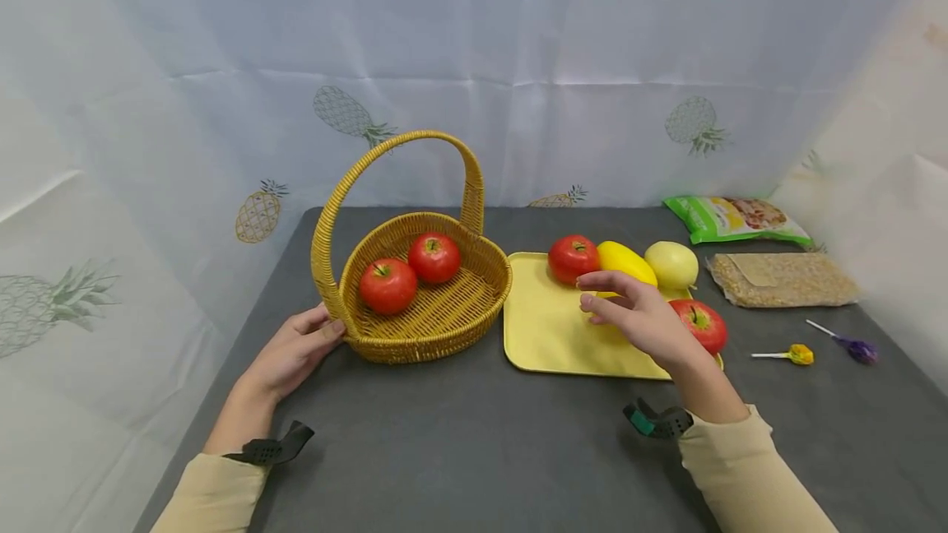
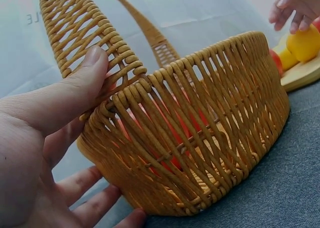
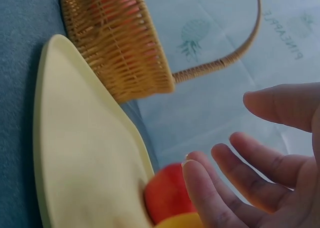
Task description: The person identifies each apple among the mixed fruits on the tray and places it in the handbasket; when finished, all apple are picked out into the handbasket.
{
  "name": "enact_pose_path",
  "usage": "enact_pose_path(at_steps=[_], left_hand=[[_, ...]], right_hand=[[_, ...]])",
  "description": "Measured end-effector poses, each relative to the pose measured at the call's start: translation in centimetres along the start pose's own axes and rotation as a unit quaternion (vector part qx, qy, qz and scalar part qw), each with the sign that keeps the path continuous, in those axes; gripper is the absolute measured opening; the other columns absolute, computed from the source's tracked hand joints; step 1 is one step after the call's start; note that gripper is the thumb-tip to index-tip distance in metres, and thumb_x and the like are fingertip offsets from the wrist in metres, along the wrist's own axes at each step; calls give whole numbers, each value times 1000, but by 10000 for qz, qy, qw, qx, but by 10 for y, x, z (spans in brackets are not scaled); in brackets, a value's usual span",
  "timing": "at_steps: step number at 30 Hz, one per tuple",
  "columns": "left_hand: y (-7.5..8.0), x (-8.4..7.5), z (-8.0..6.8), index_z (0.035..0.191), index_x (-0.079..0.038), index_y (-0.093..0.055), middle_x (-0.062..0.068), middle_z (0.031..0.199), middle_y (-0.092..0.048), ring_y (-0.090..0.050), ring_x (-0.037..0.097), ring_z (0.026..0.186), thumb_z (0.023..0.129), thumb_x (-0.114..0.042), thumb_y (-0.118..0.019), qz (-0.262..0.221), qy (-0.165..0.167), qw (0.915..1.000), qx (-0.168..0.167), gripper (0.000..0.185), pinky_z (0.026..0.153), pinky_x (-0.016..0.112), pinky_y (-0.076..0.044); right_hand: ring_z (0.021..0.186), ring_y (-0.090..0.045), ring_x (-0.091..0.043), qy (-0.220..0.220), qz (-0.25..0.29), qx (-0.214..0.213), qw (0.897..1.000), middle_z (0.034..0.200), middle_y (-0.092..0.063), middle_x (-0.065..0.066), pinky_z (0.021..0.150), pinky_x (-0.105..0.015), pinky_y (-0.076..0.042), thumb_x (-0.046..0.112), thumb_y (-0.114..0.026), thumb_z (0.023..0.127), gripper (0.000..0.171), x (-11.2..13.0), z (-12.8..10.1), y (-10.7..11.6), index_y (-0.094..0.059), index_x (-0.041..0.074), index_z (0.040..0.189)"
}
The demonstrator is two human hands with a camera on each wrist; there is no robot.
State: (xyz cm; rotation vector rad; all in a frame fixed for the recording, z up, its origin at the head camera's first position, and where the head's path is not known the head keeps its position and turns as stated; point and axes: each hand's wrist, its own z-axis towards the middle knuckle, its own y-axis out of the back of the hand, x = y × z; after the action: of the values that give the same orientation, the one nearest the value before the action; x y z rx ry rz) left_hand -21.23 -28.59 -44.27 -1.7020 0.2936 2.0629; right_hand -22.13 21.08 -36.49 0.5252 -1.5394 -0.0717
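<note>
Wicker basket (image 1: pixel 437 315), golden, arched handle upright, on dark grey table (image 1: pixel 459 451), left of centre. Contents: two red apples (image 1: pixel 388 285), side by side, touching.

Left hand (image 1: pixel 292 352): against near-left wall of basket; thumb pressed on rim at base of handle, fingers spread along lower wall, lightly curved, steadying rather than wrapping. Same contact confirmed in left wrist view, thumb (image 2: pixel 75 95) on weave.

Yellow tray (image 1: pixel 551 327): just right of basket, edges nearly touching. Contents along far edge: red apple (image 1: pixel 573 258), yellow mango (image 1: pixel 625 263), pale yellow-green apple (image 1: pixel 671 264), in a row, each touching the next. Further red apple (image 1: pixel 702 325) at near-right corner of tray, partly hidden behind wrist.

Right hand (image 1: pixel 640 315): above tray, open, fingers extended and slightly fanned toward far-left red apple and mango; nothing held. Contact with mango not determinable from head view; right wrist view shows fingers (image 3: pixel 235 183) near red apple (image 3: pixel 167 193), gap visible, palm empty.

Other items, right side of table, well apart from tray: green snack packet (image 1: pixel 733 219) at far edge; clear bag of brown grains (image 1: pixel 781 280) just in front; yellow lollipop (image 1: pixel 798 354) and purple lollipop (image 1: pixel 855 347) nearer, side by side.

Backdrop: white sheet with pineapple print (image 1: pixel 259 212). Sleeves beige; dark straps on both wrists.
</note>
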Motion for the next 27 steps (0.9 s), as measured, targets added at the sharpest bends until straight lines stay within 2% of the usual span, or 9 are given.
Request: enact_pose_path(at_steps=[8, 11, 16, 20, 22, 24, 27], left_hand=[[1, -1, 1, 140, 0, -60, 5, 135, -62, -58, 13, 124, 107, 2, -47, -29, -21, 10000, 46, 35, 103, 25, -47], [0, -1, 1, 141, 0, -60, 5, 134, -63, -59, 13, 124, 108, 2, -47, -42, -1, 10000, 45, 36, 103, 25, -47], [0, -2, 2, 140, 0, -61, 5, 131, -66, -60, 13, 122, 107, 3, -47, -69, -38, 10000, 37, 35, 103, 24, -47], [0, -1, 3, 141, 0, -60, 5, 132, -65, -59, 13, 123, 107, 3, -47, -94, -90, 9999, 39, 36, 103, 24, -47], [1, -1, 3, 141, 0, -60, 5, 132, -65, -60, 13, 123, 108, 3, -46, -138, -114, 9998, 49, 36, 103, 25, -47], [1, 0, 3, 141, 0, -60, 5, 132, -65, -60, 13, 123, 108, 3, -46, -176, -135, 9997, 73, 36, 103, 25, -47], [0, 0, 3, 140, 0, -60, 5, 132, -65, -60, 13, 123, 108, 3, -46, -202, -152, 9996, 118, 36, 103, 25, -47]], right_hand=[[113, -63, -31, -182, -538, -745, 9956, 140, -56, -15, 88, -27, -56, 39, -66, 102, 53, 3, -17, 21, -56, 4, 141], [106, -62, -29, -255, -883, -1136, 9893, 138, -58, -14, 84, -25, -56, 43, -63, 103, 53, 4, -23, 30, -57, 7, 142], [107, -51, -27, -496, -1301, -1755, 9746, 130, -56, -14, 77, -19, -50, 51, -59, 102, 57, 1, -31, 45, -57, 11, 143], [105, -46, -28, -867, -1332, -2051, 9658, 123, -51, -13, 71, -25, -48, 55, -58, 101, 62, -5, -33, 57, -53, 13, 146], [107, -46, -29, -1006, -1273, -2113, 9639, 127, -49, -13, 73, -26, -49, 56, -57, 101, 65, -9, -33, 62, -50, 13, 148], [111, -46, -31, -1071, -1247, -2078, 9643, 133, -48, -16, 77, -30, -50, 56, -57, 101, 68, -16, -33, 69, -47, 11, 151], [125, -43, -39, -1155, -1143, -1736, 9713, 146, -42, -22, 96, -47, -50, 55, -55, 103, 73, -27, -36, 79, -39, 7, 156]])
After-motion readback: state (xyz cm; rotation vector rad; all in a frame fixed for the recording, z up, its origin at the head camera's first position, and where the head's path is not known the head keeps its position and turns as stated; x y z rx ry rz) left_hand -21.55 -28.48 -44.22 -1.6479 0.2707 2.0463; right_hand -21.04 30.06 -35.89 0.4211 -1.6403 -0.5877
